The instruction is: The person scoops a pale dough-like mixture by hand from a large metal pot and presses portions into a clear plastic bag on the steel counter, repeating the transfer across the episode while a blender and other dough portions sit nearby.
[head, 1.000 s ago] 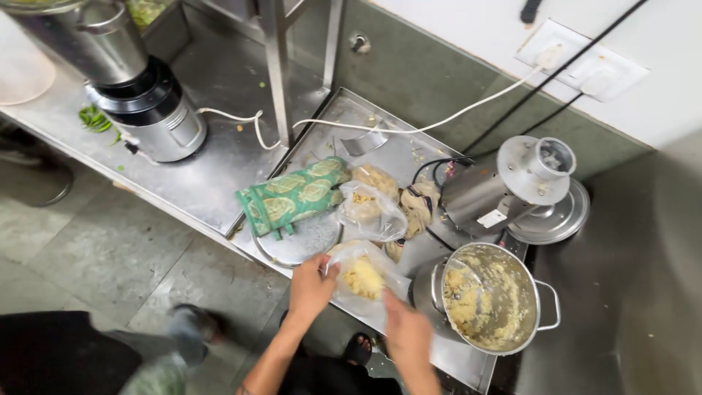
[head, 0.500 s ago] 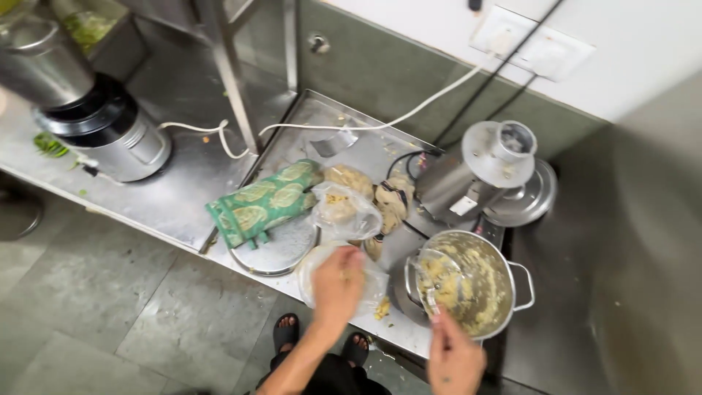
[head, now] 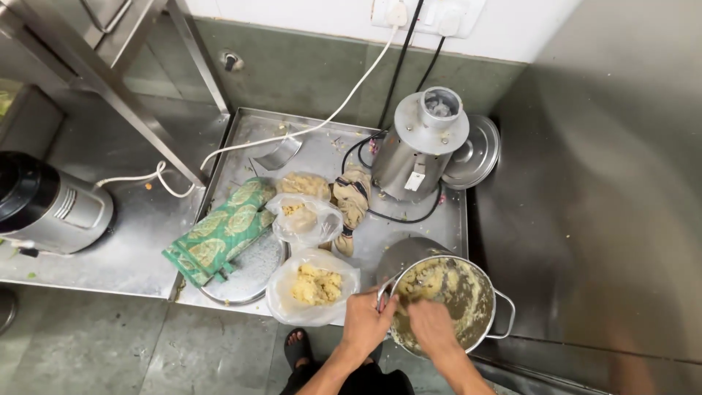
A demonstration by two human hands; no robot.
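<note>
Steel counter (head: 409, 241) held a pot (head: 479, 292) of yellow mash at its front edge, the left hand (head: 369, 322) gripping its rim handle, the right hand (head: 431, 329) digging inside, grip unclear; hard scooping could tip it off

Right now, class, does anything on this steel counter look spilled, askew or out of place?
Yes. The steel pot of yellow mash overhangs the counter's front edge while both hands, left and right, work at it. Small scraps lie scattered on the tray near the white cable. A round lid leans behind the grinder.
</note>
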